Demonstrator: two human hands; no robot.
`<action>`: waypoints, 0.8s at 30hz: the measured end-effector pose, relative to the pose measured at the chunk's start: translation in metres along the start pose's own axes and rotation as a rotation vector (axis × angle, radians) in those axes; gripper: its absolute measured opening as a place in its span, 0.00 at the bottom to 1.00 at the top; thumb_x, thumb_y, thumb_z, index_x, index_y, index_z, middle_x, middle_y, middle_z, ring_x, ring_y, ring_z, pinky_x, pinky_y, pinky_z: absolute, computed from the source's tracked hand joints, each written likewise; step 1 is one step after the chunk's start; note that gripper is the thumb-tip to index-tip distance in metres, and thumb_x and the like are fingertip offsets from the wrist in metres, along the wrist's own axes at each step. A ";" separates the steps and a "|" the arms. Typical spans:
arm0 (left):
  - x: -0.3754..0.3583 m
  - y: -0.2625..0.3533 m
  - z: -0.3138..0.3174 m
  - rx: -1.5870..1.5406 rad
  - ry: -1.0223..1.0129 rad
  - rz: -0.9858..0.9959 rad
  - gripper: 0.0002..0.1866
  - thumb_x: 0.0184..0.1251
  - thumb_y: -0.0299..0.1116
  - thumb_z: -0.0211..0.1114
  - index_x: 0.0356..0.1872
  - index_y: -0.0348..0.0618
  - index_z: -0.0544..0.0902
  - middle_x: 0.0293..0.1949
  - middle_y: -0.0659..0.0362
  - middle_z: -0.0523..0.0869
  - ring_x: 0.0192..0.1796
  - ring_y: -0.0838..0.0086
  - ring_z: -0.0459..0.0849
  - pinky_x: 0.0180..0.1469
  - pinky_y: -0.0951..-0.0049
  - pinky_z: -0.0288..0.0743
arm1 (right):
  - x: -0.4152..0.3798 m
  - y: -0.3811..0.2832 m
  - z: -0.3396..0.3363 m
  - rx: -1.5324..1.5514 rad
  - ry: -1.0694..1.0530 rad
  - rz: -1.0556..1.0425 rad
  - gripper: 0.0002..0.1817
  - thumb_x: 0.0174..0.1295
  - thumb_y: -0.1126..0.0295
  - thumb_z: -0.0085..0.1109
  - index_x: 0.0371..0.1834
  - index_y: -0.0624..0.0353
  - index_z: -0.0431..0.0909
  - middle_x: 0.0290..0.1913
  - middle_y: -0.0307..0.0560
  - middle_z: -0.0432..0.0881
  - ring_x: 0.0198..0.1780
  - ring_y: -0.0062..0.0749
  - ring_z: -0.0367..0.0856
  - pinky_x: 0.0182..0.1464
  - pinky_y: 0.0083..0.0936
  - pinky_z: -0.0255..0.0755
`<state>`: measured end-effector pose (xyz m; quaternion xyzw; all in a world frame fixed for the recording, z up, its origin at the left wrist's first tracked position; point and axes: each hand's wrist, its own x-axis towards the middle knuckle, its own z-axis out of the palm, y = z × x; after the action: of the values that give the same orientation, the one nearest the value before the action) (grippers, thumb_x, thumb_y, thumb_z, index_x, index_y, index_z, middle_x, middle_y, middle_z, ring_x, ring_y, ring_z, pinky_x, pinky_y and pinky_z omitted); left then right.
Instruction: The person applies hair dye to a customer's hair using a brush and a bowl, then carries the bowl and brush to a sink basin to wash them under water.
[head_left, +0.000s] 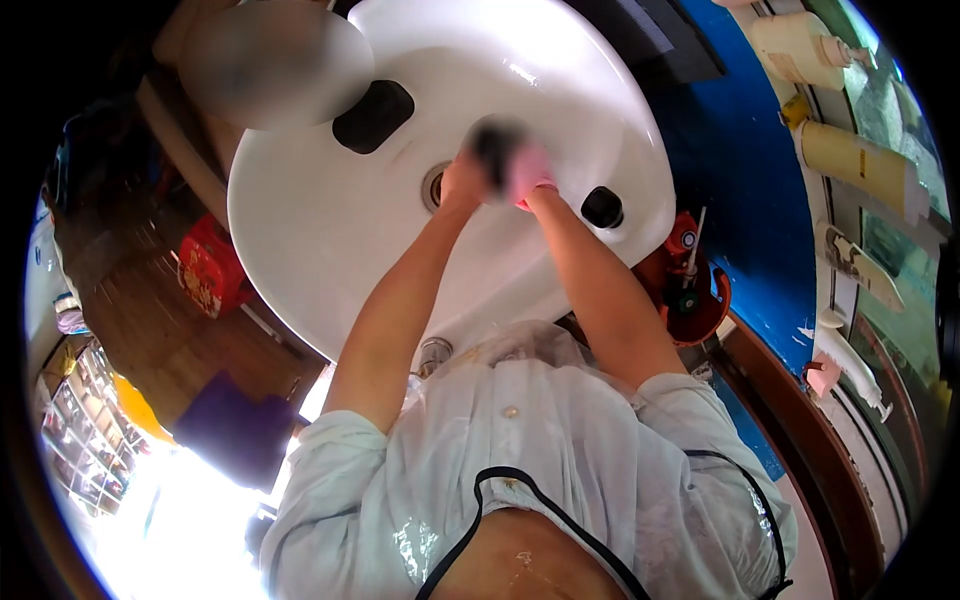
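Observation:
Over the white basin (330, 250), both hands meet at a dark, blurred thing (497, 145). My left hand (465, 182) is at its left side, beside the round drain (433, 187). On the other side is my right hand (532, 178), with pink on it that may be a glove or foam. Blur hides the fingers of both hands, so their grip cannot be made out. A black pad (373, 117) lies at the basin's upper left, and a small black piece (602, 207) lies to the right of my right hand.
A blurred round shape (275, 65) overlaps the basin's upper left edge. Pump bottles (800, 50) and a yellowish bottle (860, 168) line the right side. A red container (695, 310) stands right of the basin, a red patterned stool (210, 268) left. Purple material (235, 425) is lower left.

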<state>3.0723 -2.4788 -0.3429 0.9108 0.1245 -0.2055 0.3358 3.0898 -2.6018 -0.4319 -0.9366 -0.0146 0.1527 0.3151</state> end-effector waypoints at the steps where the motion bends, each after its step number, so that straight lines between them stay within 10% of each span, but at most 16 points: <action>1: -0.001 0.000 0.003 -0.021 -0.003 0.009 0.18 0.59 0.27 0.47 0.51 0.37 0.69 0.18 0.52 0.79 0.16 0.71 0.78 0.22 0.70 0.73 | -0.008 -0.022 -0.039 -0.077 -0.117 0.019 0.13 0.55 0.66 0.49 0.39 0.63 0.75 0.39 0.55 0.78 0.42 0.45 0.76 0.43 0.36 0.69; 11: -0.011 0.009 -0.015 -0.260 -0.070 -0.217 0.16 0.60 0.29 0.43 0.49 0.36 0.69 0.20 0.50 0.80 0.18 0.65 0.80 0.30 0.66 0.74 | -0.016 -0.057 -0.079 0.124 -0.151 0.401 0.08 0.51 0.73 0.51 0.34 0.65 0.70 0.35 0.64 0.77 0.43 0.56 0.76 0.43 0.41 0.70; 20: -0.015 0.007 -0.018 -0.160 -0.014 -0.182 0.16 0.59 0.28 0.45 0.48 0.36 0.70 0.25 0.49 0.81 0.16 0.66 0.80 0.28 0.66 0.74 | -0.018 -0.064 -0.045 0.296 -0.134 0.141 0.11 0.55 0.69 0.46 0.34 0.66 0.71 0.33 0.65 0.77 0.40 0.58 0.75 0.40 0.43 0.69; 24: -0.008 -0.014 -0.009 -0.062 0.034 -0.200 0.16 0.61 0.29 0.46 0.50 0.38 0.69 0.33 0.46 0.81 0.32 0.59 0.82 0.35 0.63 0.75 | -0.020 -0.054 -0.078 0.119 -0.247 0.391 0.09 0.54 0.72 0.45 0.32 0.67 0.72 0.30 0.63 0.77 0.33 0.53 0.79 0.27 0.40 0.72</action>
<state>3.0627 -2.4634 -0.3412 0.8865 0.2267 -0.2184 0.3393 3.0973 -2.6064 -0.3356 -0.8756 0.1375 0.3250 0.3300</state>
